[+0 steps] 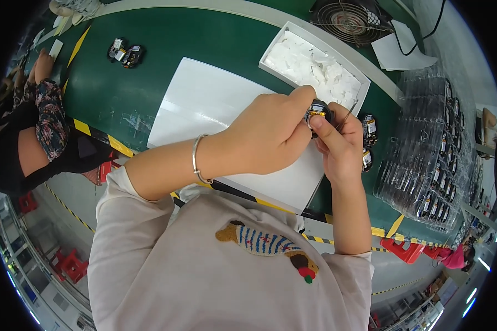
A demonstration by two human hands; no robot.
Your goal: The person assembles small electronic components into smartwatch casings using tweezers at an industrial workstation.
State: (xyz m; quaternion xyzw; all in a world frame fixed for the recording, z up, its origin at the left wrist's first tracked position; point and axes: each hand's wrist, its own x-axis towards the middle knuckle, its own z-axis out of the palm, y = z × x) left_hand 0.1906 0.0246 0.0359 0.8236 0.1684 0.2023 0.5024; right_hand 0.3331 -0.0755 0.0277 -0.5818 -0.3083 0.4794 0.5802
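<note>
A small round black electronic device (321,112), with silvery and yellow-orange parts on its face, is held up over the white sheet. My left hand (276,132), a silver bangle at its wrist, is closed with its fingertips at the device's left edge. My right hand (341,144) grips the device from the right, the thumb lying across its front. Out of the right hand's fingers sticks a thin metal tool (352,108), whose kind I cannot make out. More such devices (369,130) lie just right of that hand. The left fingertips are partly hidden.
A white box (270,59) of white scraps stands behind my hands. At right are stacked clear plastic trays (425,149) holding devices. Two devices (126,53) lie far left on the green table (110,88). A fan (348,21) is at the back; another person's arm (51,118) is at left.
</note>
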